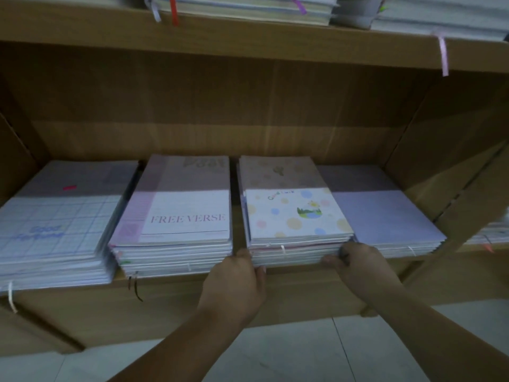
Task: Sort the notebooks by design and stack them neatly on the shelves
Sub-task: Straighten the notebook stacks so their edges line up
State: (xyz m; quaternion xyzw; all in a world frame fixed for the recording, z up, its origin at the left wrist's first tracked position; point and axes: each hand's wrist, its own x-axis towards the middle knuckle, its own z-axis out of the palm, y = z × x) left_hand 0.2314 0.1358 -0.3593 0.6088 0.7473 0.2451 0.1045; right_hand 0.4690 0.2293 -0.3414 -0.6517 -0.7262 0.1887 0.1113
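Several notebook stacks lie side by side on a wooden shelf (289,282). From the left: a blue grid stack (52,230), a pink "FREE VERSE" stack (181,216), a polka-dot "Good Luck" stack (294,213) and a plain lavender stack (385,216). My left hand (237,282) touches the polka-dot stack's front left corner, fingers tucked against its side. My right hand (358,263) grips the same stack's front right corner, fingers curled round the lower notebooks.
An upper shelf (248,31) carries more notebook piles with ribbon markers hanging down. A wooden side panel (446,166) closes the compartment on the right; more notebooks (487,232) lie beyond it. Pale floor tiles (289,354) are below.
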